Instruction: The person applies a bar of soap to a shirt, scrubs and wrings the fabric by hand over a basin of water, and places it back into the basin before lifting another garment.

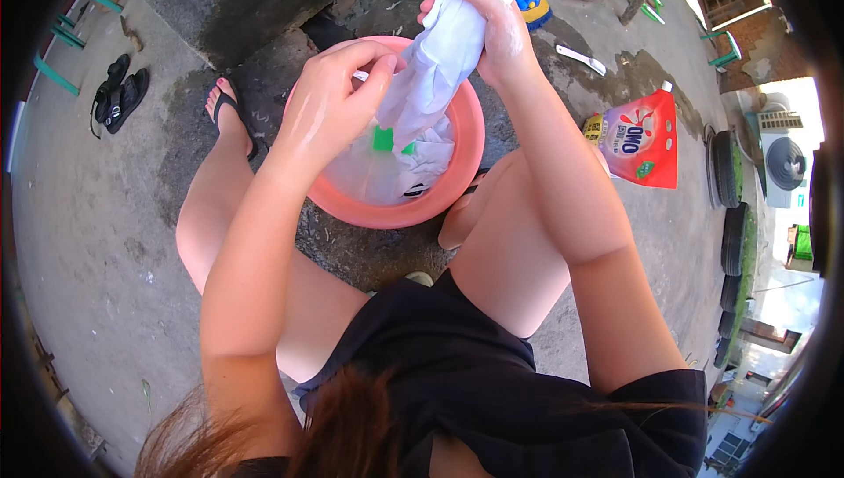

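A wet white cloth [438, 56] hangs above a pink plastic basin [471, 148]. My right hand [504, 23], if the picture is read by its right side, supports the cloth's upper end, with the thumb against it and the other fingers partly behind it. At the cloth's left edge is my left hand [336, 95], its fingertips pinching a bit of the fabric. Suds streak the backs of both hands. Inside the basin lie more white fabric [428, 165] and a bright green piece [384, 139], partly covered by the cloth, in cloudy water.
A red laundry detergent pouch [649, 141] stands on the concrete at the right. Beyond the basin are a white-handled brush [580, 59], a blue and yellow broom head [533, 10] and a concrete block [198, 3]. Black sandals [119, 95] lie at the left.
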Motion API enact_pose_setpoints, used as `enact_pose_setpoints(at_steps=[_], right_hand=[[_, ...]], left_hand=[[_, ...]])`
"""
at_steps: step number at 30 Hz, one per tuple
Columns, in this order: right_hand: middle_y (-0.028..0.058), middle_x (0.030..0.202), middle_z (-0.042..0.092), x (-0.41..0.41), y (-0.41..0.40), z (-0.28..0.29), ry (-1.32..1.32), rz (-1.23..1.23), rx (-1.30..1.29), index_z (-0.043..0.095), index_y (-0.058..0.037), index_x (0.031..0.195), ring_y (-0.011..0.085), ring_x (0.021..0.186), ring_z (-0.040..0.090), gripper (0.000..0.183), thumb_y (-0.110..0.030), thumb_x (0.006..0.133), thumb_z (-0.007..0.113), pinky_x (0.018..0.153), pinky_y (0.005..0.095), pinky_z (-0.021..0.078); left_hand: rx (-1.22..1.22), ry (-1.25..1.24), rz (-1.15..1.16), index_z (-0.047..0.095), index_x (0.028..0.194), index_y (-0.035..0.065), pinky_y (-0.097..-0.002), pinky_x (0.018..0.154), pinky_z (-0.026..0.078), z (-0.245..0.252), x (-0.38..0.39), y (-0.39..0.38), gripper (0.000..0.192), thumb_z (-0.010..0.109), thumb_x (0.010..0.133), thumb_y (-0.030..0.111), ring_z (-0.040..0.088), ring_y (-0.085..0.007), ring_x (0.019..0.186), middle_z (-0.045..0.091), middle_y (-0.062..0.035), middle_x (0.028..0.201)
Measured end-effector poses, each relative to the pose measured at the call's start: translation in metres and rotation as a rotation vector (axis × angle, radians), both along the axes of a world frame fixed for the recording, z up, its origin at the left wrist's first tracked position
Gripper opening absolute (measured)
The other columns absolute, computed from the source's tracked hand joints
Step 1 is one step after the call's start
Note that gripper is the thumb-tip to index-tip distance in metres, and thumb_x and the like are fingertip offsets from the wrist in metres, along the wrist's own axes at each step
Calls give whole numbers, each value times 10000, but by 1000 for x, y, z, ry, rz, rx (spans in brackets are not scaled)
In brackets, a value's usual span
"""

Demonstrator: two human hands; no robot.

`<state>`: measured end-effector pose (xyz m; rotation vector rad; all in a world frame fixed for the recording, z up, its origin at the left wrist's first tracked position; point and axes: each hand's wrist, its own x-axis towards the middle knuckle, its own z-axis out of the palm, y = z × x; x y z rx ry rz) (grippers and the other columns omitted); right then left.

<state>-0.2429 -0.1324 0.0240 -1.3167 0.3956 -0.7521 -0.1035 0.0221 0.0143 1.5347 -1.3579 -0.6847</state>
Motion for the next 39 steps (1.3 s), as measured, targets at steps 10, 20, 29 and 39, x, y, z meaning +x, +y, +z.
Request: enact_pose_setpoints(at_steps=[10, 20, 29, 39], right_hand=[[195, 1125, 613, 11, 16, -4, 53, 29, -77, 122, -98, 1477, 263, 977, 632, 745, -264, 897, 561, 850, 363, 523], [130, 1147, 597, 9, 1, -10, -79, -62, 161, 461, -24, 1282, 233, 1066, 582, 536, -284, 856, 656, 924, 374, 454], [151, 1139, 611, -7, 5, 6, 244, -136, 41, 537, 58, 1205, 246, 1058, 581, 575, -323, 807, 703, 917, 360, 444], [110, 956, 668, -17, -16, 12, -158, 0, 271, 612, 18, 1060, 227, 902, 639, 296, -210, 873, 583, 827, 344, 495]], left_hand=[[2, 232, -39, 621, 1014, -6, -300, 723, 486, -22, -6, -20, 240, 639, 833, 150, 597, -143, 799, 649, -61, 860], [-234, 441, 250, 565, 838, 58, -196, 614, 344, 21, 31, -4, 200, 533, 929, 233, 435, -22, 677, 508, 56, 711], [-503, 744, 550, 540, 1116, -47, -299, 867, 431, 23, 89, 1, 328, 578, 895, 192, 556, -169, 979, 583, -87, 1034], [-547, 904, 674, 503, 1108, -103, -376, 932, 431, 30, 120, 13, 341, 517, 917, 180, 557, -250, 1047, 576, -157, 1121]])
